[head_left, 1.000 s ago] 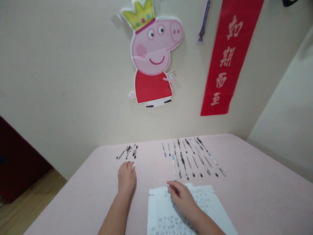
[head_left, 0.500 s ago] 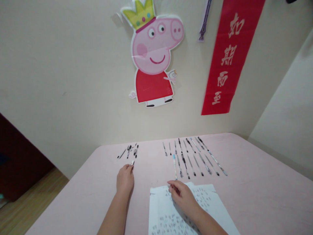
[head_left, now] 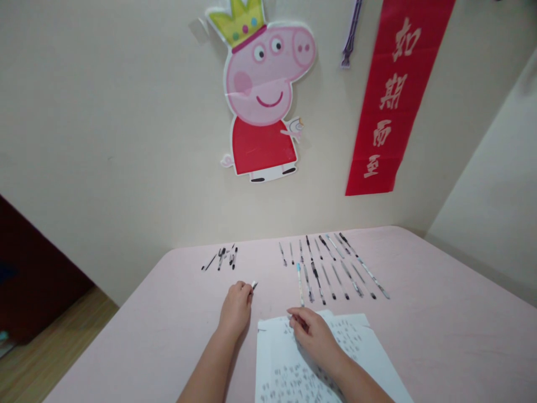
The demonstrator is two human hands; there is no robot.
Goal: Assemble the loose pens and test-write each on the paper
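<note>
My left hand (head_left: 237, 305) is closed over the pink tabletop, its fingers pinching a small pen-like piece (head_left: 254, 285). The white and black end sticks out past the fingertips, and the rest is hidden. Resting on the written paper (head_left: 289, 372), my right hand (head_left: 312, 333) has curled fingers; whatever they hold, if anything, is hidden. Just beyond it lies a white pen with a blue cap (head_left: 299, 282). Beside that pen, a black pen (head_left: 318, 282) and several others lie in two rows.
A loose cluster of black pens and caps (head_left: 222, 258) lies at the back left of the pink table (head_left: 159, 336). The wall behind carries a pink pig cutout (head_left: 264, 101) and a red banner (head_left: 388, 112). A dark red panel (head_left: 37, 285) stands at the left.
My left hand has moved to the right, away from the pen cluster, with the small piece in its fingers. My right hand has stayed on the paper.
</note>
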